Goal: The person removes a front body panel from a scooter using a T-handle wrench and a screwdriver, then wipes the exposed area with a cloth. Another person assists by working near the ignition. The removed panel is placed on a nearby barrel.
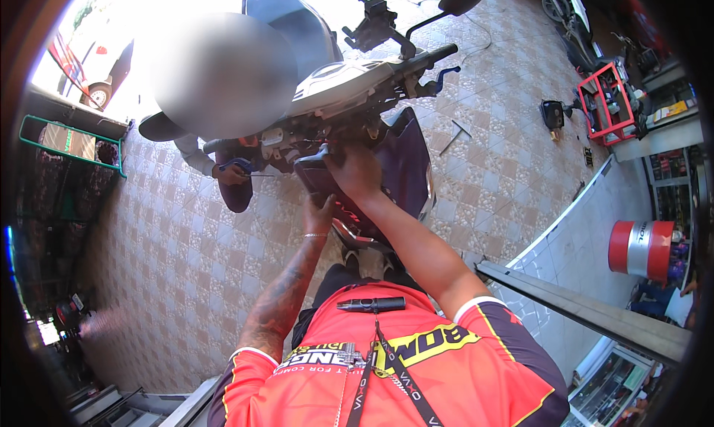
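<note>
Dark plastic scooter panel (312,177): centre of frame, below the black handlebar (440,54);
Left bare hand (317,217): pinching the panel's lower edge;
Right bare hand (357,172): against panel's top; fingertips hidden, cannot tell grip

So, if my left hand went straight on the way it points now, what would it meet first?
The dark panel, which your left hand seems to hold. Beyond it probably come the exposed parts under the handlebar, though depth is hard to judge here.
</note>
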Action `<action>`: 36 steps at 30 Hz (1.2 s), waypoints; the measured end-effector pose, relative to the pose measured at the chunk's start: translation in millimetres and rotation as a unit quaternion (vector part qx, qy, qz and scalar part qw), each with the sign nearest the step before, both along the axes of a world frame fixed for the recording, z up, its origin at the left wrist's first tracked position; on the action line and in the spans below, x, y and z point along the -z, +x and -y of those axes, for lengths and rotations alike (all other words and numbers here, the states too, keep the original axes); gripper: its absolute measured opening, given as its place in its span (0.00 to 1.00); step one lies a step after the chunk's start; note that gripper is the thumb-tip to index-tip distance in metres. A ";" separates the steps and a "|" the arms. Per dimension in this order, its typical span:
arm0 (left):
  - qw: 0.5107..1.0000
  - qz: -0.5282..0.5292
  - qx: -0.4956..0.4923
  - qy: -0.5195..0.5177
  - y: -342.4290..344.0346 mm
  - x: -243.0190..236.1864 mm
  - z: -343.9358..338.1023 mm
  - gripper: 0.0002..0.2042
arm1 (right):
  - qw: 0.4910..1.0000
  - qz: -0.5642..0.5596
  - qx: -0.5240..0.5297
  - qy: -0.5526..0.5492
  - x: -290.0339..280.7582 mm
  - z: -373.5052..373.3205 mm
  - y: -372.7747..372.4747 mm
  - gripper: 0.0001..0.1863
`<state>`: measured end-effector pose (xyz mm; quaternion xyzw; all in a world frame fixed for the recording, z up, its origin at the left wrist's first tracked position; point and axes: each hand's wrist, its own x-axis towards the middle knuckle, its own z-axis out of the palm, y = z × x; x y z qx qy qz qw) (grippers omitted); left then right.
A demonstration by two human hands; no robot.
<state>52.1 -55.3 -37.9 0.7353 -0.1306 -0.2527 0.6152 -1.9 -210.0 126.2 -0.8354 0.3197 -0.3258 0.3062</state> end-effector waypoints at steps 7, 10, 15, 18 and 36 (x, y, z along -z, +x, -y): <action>0.999 0.035 -0.030 0.022 -9.8 -30.8 4.2 0.18 | 0.996 -0.050 0.056 0.052 21.9 -2.3 38.5 0.15; 0.999 0.029 -0.036 0.017 -10.4 -29.4 4.9 0.19 | 0.998 -0.013 0.061 0.032 32.0 0.5 42.5 0.15; 0.999 0.021 -0.028 0.025 -7.5 -12.6 2.6 0.19 | 0.979 0.027 -0.020 0.200 30.9 10.2 32.9 0.15; 0.998 0.037 -0.027 0.047 -5.4 -1.4 2.6 0.18 | 0.950 0.105 -0.068 0.286 25.3 17.2 2.6 0.16; 0.999 0.002 -0.042 0.017 -13.7 -32.4 7.8 0.19 | 0.897 -0.117 0.266 0.334 155.1 -9.1 -201.3 0.44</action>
